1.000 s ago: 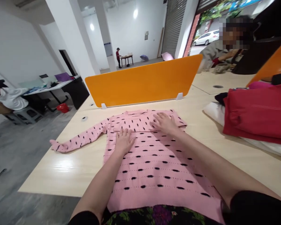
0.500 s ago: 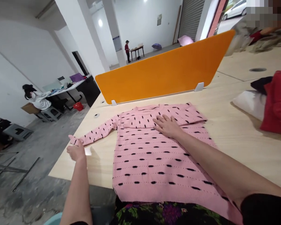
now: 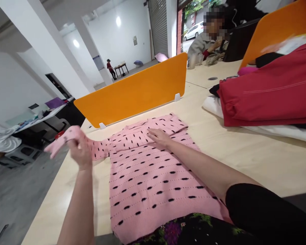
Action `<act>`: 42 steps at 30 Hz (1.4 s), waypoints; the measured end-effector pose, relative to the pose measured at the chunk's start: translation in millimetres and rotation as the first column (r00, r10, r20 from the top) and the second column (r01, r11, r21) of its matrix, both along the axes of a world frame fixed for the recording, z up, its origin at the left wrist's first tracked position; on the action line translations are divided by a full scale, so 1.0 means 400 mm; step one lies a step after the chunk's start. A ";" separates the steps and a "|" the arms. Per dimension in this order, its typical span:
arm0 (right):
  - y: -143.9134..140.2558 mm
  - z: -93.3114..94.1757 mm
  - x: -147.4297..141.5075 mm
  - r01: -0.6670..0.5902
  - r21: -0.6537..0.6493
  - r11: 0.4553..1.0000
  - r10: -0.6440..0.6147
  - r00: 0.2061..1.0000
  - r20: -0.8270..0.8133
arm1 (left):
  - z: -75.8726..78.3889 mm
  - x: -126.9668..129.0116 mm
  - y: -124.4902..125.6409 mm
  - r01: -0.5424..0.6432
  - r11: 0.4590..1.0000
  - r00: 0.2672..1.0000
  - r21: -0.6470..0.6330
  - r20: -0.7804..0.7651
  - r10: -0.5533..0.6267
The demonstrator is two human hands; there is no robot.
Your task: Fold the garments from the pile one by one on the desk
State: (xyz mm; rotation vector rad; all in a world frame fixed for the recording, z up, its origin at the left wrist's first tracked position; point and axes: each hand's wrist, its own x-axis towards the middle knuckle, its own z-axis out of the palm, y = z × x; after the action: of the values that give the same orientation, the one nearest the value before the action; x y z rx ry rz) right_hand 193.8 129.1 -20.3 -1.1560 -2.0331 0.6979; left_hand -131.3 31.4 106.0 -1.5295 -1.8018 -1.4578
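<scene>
A pink knit sweater (image 3: 153,177) with black dashes lies spread on the light wooden table, its hem towards me. One sleeve is folded flat across the chest. My right hand (image 3: 159,137) rests on that folded sleeve, fingers stretched out and pressing lightly on the knit. At the left, my left hand (image 3: 81,153) grips the other sleeve (image 3: 73,133) and holds it raised above the table. The cuff end of that sleeve droops past my fingers on the left, somewhat blurred.
An orange divider (image 3: 135,90) stands along the table's (image 3: 234,160) far side. Red folded clothing (image 3: 272,92) lies on white cloth at the right. A person (image 3: 205,44) sits beyond it. Grey stools (image 3: 22,153) stand on the floor at the left.
My left hand has lifted the sleeve off the table and moved it slightly inward. My right hand stays on the folded sleeve. The camera view has turned to the right.
</scene>
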 end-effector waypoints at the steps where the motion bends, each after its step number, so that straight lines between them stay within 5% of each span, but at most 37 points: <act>1: 0.006 -0.002 0.004 0.007 -0.052 0.999 -0.014 0.989 -0.147 | -0.003 0.043 0.014 0.038 0.998 0.998 -0.045 -0.051 -0.040; 4: 0.027 -0.004 0.022 -0.025 -0.246 0.969 -0.124 0.811 -0.571 | -0.049 0.164 0.051 0.300 0.847 0.871 -0.438 -0.236 -0.431; 6: 0.041 -0.002 0.038 -0.081 -0.330 0.941 -0.192 0.673 -0.714 | -0.099 0.200 0.068 0.278 0.811 0.850 -0.515 -0.261 -0.458; 8: 0.051 0.001 0.054 -0.108 -0.367 0.924 -0.223 0.626 -0.747 | -0.151 0.190 0.079 0.145 0.840 0.894 -0.523 -0.295 -0.338; 14: 0.053 -0.001 0.066 0.135 -0.239 0.961 -0.235 0.857 -0.459 | -0.262 0.092 0.071 -0.237 0.701 0.887 -0.672 -0.445 -0.127; 19: 0.049 0.032 0.076 0.323 -0.121 0.939 -0.344 0.900 -0.269 | -0.282 0.089 0.066 -0.275 0.795 0.859 -0.541 -0.509 -0.050; 22: 0.050 0.066 0.114 0.454 -0.122 0.883 -0.469 0.867 -0.169 | -0.278 0.090 0.071 -0.277 0.770 0.873 -0.575 -0.486 -0.050; 25: 0.044 0.087 0.145 0.557 -0.174 0.812 -0.538 0.830 0.146 | -0.272 0.089 0.072 -0.250 0.736 0.886 -0.629 -0.455 -0.088; 29: 0.022 0.095 0.142 0.608 -0.126 0.784 -0.522 0.755 0.397 | -0.269 0.089 0.067 -0.258 0.760 0.874 -0.597 -0.479 -0.080; 36: 0.008 0.143 0.134 0.573 -0.115 0.811 -0.385 0.672 0.633 | -0.287 0.074 0.077 -0.345 0.784 0.824 -0.516 -0.566 -0.010; 39: 0.000 0.148 0.137 0.608 0.138 0.782 -0.555 0.578 0.598 | -0.289 0.069 0.076 -0.353 0.799 0.821 -0.487 -0.571 0.015; 42: -0.002 0.118 0.131 0.502 0.332 0.798 -0.602 0.637 0.482 | -0.285 0.073 0.072 -0.288 0.876 0.828 -0.387 -0.561 0.025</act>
State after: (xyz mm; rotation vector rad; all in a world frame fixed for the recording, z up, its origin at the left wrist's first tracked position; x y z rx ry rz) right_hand 246.1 128.4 27.1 -1.9346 -1.9388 -0.1690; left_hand -102.3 60.0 -7.9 -1.7182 -1.9113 -0.4365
